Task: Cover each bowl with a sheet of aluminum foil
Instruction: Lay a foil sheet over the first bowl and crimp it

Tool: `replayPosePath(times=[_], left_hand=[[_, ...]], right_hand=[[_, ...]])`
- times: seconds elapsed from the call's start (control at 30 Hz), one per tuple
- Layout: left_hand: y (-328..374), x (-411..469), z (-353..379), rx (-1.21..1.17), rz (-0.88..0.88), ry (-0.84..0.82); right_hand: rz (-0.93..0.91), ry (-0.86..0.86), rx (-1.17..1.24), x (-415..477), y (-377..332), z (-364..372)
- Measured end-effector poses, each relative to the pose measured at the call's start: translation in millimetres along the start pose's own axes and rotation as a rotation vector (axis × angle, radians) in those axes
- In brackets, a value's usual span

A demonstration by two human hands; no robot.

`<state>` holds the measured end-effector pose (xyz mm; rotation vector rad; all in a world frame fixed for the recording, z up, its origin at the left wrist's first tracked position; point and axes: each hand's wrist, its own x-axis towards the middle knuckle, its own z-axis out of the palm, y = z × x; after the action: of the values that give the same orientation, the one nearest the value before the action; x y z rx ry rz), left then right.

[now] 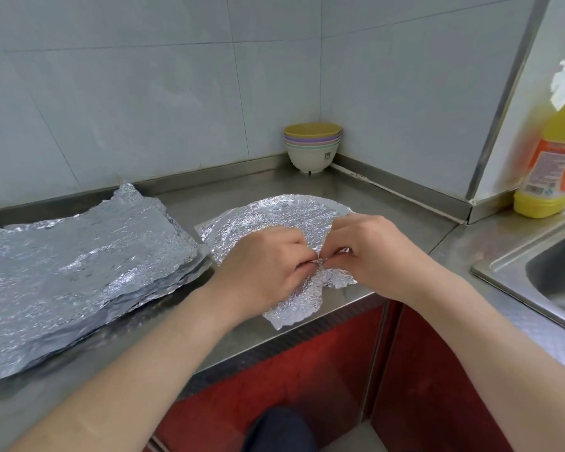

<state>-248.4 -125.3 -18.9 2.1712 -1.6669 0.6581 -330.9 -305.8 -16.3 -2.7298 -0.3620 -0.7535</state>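
A: Nearest, both bare forearms reach in; the left hand [261,265] and right hand [372,256] pinch the near edge of one crinkled silver foil sheet [274,220] on the steel counter [388,207].

B: Any bowl covered?

A: None seen. The stacked pastel plastic bowls [312,148] sit bare in the corner, well apart; the thick pile of foil sheets [79,272] waits left.

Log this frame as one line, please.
step: crimping foil over bowl | left hand: pinching foil | right hand: pinching foil | foil stack: left | bowl stack: corner, uncovered
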Motion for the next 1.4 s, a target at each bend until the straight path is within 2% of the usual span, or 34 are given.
replayPosePath(times=[0.07, 0.17, 0.27, 0.33, 0.43, 0.5, 0.57, 0.63, 0.83, 1.0, 1.1, 1.23, 1.33, 1.4], left_hand=[[10, 3, 4, 0.107, -0.045, 0.014], [39, 17, 6, 0.177, -0.231, 0.027], [41, 26, 0, 0.038, -0.351, 0.002], [35, 28, -13, -0.077, -0.367, -0.014], [19, 28, -32, -0.257, -0.446, -0.006], [12, 25, -36, -0.348, -0.475, -0.079], [7, 19, -32, -0.411, -0.447, -0.196], [3, 12, -24, -0.387, -0.376, -0.234], [-5, 0, -6, -0.177, -0.168, -0.053], [1, -1, -1, -0.002, -0.053, 0.013], [8, 2, 2, 0.048, -0.071, 0.033], [18, 9, -4, -0.095, -0.23, -0.018], [8, 11, -19, -0.193, -0.246, 0.027], [-5, 9, -28, -0.219, -0.267, -0.03]], right_hand=[[0.006, -0.031, 0.016, 2, 5, -4], [0.029, -0.06, -0.035, 4, 10, -11], [0.093, -0.144, -0.215, 0, 15, -18], [0.141, -0.139, -0.237, -6, 18, -22], [0.126, -0.021, -0.055, -9, 12, -23], [0.129, -0.013, 0.073, -8, 6, -19], [0.131, -0.021, 0.094, -8, 0, -13], [0.131, -0.016, 0.052, -8, -3, -6], [0.064, 0.009, -0.01, -6, -5, -2], [0.055, -0.033, -0.031, -1, -1, -6], [0.054, -0.044, -0.019, -1, 3, -8], [0.137, -0.105, -0.05, -4, 6, -19], [0.131, -0.033, 0.009, -6, 0, -23], [0.111, 0.006, 0.045, -4, -8, -19]])
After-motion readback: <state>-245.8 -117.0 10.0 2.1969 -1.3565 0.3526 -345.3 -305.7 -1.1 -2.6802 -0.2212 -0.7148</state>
